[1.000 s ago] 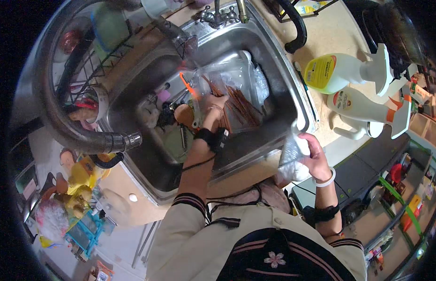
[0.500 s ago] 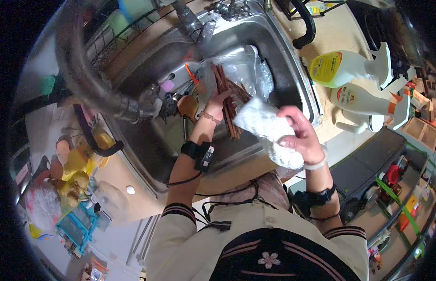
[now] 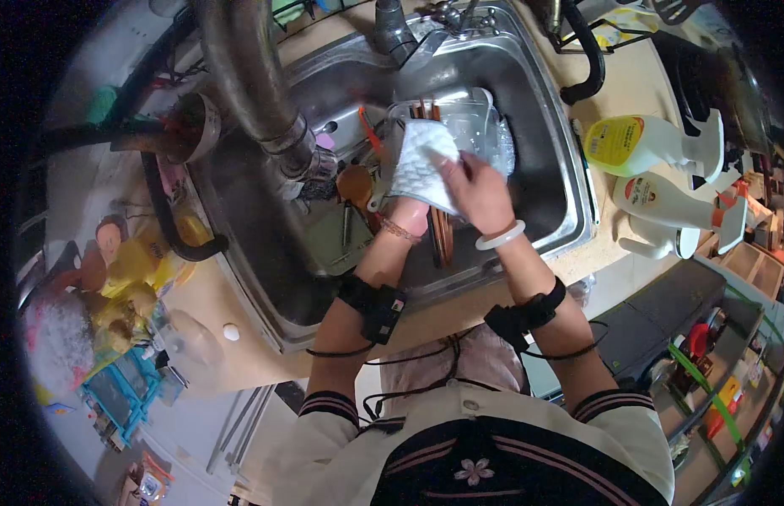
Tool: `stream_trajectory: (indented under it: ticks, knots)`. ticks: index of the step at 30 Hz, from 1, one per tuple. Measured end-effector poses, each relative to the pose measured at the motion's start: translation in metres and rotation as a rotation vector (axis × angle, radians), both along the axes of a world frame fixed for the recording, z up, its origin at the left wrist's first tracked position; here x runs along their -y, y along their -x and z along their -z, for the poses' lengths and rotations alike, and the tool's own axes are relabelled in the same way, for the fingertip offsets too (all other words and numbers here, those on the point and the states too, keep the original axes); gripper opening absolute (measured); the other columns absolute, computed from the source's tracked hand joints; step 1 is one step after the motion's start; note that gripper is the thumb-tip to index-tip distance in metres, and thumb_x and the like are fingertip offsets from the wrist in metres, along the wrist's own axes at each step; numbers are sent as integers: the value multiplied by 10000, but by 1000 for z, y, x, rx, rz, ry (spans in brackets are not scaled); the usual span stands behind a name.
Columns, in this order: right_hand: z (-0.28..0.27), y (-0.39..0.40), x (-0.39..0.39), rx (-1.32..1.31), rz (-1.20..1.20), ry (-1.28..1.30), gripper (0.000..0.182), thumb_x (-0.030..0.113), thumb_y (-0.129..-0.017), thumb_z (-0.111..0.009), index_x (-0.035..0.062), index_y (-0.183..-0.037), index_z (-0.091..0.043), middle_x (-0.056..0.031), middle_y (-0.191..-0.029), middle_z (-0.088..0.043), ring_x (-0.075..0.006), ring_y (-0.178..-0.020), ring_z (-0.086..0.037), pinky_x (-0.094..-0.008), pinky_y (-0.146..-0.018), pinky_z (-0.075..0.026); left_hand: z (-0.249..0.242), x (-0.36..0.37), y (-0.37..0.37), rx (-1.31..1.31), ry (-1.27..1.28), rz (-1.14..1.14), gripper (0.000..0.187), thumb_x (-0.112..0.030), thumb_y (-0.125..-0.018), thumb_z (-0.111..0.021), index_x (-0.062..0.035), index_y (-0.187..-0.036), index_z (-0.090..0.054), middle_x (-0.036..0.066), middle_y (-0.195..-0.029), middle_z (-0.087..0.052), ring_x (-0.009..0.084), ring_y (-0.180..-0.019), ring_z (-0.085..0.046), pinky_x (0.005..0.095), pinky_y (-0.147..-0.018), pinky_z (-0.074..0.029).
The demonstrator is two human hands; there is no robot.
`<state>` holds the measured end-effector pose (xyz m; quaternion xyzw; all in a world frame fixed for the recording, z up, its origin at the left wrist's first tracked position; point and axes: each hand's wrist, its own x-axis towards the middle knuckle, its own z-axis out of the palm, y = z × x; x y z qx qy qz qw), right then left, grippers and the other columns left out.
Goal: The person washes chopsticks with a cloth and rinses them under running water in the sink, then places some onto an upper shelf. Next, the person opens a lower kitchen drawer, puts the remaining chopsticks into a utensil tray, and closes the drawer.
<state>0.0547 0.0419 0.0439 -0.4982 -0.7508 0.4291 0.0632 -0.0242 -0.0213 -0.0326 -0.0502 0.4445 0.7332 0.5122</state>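
Note:
Over the sink, my left hand (image 3: 411,217) is closed around a bundle of brown chopsticks (image 3: 443,240); its fingers are mostly under a white quilted cloth (image 3: 421,160). The chopsticks stick out above and below the cloth. My right hand (image 3: 482,196) grips the cloth by its right side, pressing it over the bundle. Beyond the hands, a see-through plastic container (image 3: 472,114) sits in the sink. To the left of my left hand lie a wooden spoon (image 3: 355,183) and an orange-handled utensil (image 3: 369,128).
The steel sink (image 3: 554,181) surrounds the work, with a faucet (image 3: 396,34) at the back. A thick pipe-like arm (image 3: 249,76) crosses the upper left. On the right counter stand a yellow-labelled spray bottle (image 3: 615,145) and a white spray bottle (image 3: 662,196). Yellow bags (image 3: 135,287) lie at left.
My right hand has brought the cloth left and up onto the chopsticks, covering my left hand's fingers. The bundle now stands more upright. The camera view has shifted slightly.

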Motion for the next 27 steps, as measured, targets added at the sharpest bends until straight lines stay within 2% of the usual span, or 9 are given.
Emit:
stream_trajectory:
  ticks: [1, 4, 5, 9, 12, 13, 19, 25, 27]
  knots:
    - [18, 2, 4, -42, 30, 106, 605, 460, -718, -619, -97, -943, -556, -253, -875, -588, -355, -781, -579, -368, -739, -451, -11, 3, -3, -88, 65, 15, 303, -168, -892, -422, -22, -1157, -428, 70, -1078, -511, 145, -949, -495, 271, -824, -417]
    - [70, 4, -5, -281, 200, 517, 625, 439, -712, -640, -136, -933, -536, -242, -862, -593, -283, -784, -593, -330, -713, -458, 2, 3, 7, -427, -63, 279, 302, -140, -884, -432, 1, -1151, -420, 78, -1069, -511, 146, -941, -489, 269, -823, -414]
    - [71, 4, -13, -229, 220, 682, 436, 255, -779, -623, -121, -977, -528, -116, -912, -602, -146, -807, -572, -261, -710, -454, -4, 9, 11, -420, 4, 379, 301, -108, -874, -434, 12, -1149, -415, 78, -1065, -510, 142, -938, -483, 268, -821, -412]
    - [56, 14, -12, -488, 214, 781, 371, 210, -812, -582, -109, -992, -520, -109, -888, -602, -151, -795, -570, -262, -707, -449, -12, 6, 26, -704, -65, 555, 295, -130, -868, -448, 6, -1129, -439, 72, -1045, -537, 135, -981, -492, 276, -832, -417]
    - [61, 22, -20, -504, 288, 555, 374, 293, -822, -561, -71, -909, -559, -102, -791, -604, -140, -675, -560, -258, -588, -452, -9, 26, 24, -400, 36, 651, 270, -119, -857, -468, 7, -1095, -454, 73, -987, -564, 159, -899, -547, 308, -760, -466]
    - [53, 24, -25, -629, 354, 704, 356, 276, -836, -543, -70, -919, -555, -96, -782, -603, -140, -660, -559, -260, -575, -450, -18, 28, 26, 46, 98, 715, 203, -126, -856, -475, -11, -1022, -477, 65, -894, -579, 176, -726, -589, 314, -614, -501]
    - [56, 26, -47, -841, 504, 932, 362, 269, -842, -535, -54, -1006, -523, -111, -887, -594, -163, -753, -571, -277, -672, -455, -16, 28, 19, -9, -83, 660, 121, -158, -864, -449, -41, -886, -470, 54, -655, -523, 156, -558, -550, 289, -478, -475]
    - [37, 21, -39, -442, 163, 583, 324, 228, -841, -541, -52, -1003, -539, -111, -897, -594, -154, -762, -568, -274, -682, -452, -14, 29, 20, 237, -121, 616, 105, -149, -860, -463, -47, -885, -474, 31, -695, -497, 144, -545, -504, 300, -467, -446]
    - [54, 25, -58, -690, 397, 910, 343, 228, -836, -552, -56, -1027, -531, -87, -902, -591, -143, -792, -549, -265, -697, -440, -18, 29, 12, 197, -71, 701, 132, -180, -868, -450, -61, -923, -466, 43, -746, -492, 145, -539, -484, 286, -440, -408]
